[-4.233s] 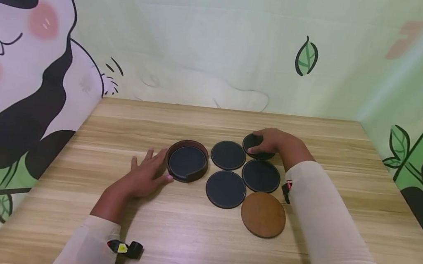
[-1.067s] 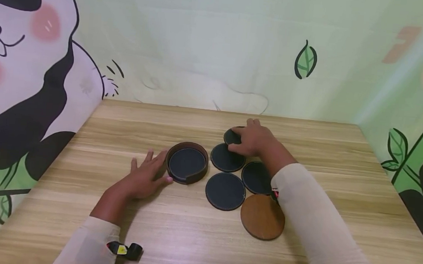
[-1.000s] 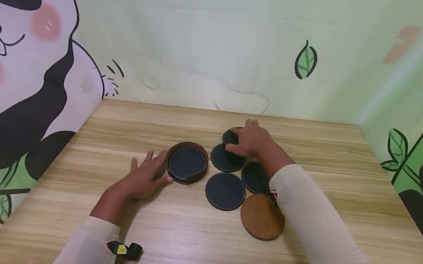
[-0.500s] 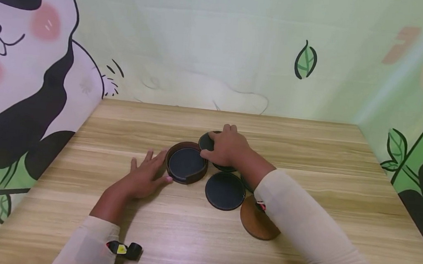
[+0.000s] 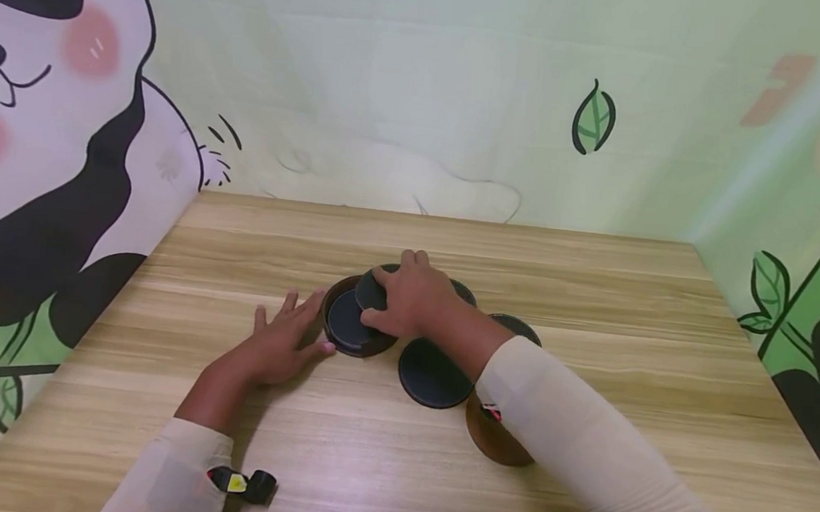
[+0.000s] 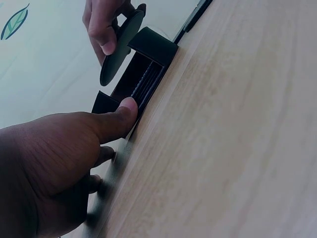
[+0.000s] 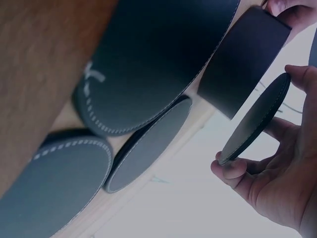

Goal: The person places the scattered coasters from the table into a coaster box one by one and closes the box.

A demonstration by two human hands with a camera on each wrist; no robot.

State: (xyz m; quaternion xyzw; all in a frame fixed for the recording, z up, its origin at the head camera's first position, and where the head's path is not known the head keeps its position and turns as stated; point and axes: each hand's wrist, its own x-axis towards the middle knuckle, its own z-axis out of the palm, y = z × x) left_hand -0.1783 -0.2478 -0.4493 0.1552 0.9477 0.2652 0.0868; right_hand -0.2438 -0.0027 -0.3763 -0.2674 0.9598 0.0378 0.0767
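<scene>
My right hand pinches a round black leather coaster by its edge, above a round dark brown coaster holder. The right wrist view shows this coaster tilted and clear of the holder, thumb and fingers on opposite edges. Inside the holder lies a dark coaster; through its front gap the left wrist view shows several stacked edges. My left hand rests at the holder's left side, fingers spread and thumb touching its wall.
Right of the holder, partly under my right arm, lie black coasters: a near one, a far one and a right one. A brown coaster lies nearest me. The wooden table meets a printed backdrop.
My right hand has taken the farthest coaster from the table's back right and carried it left, past the other coasters, to over the holder. My left hand has stayed put.
</scene>
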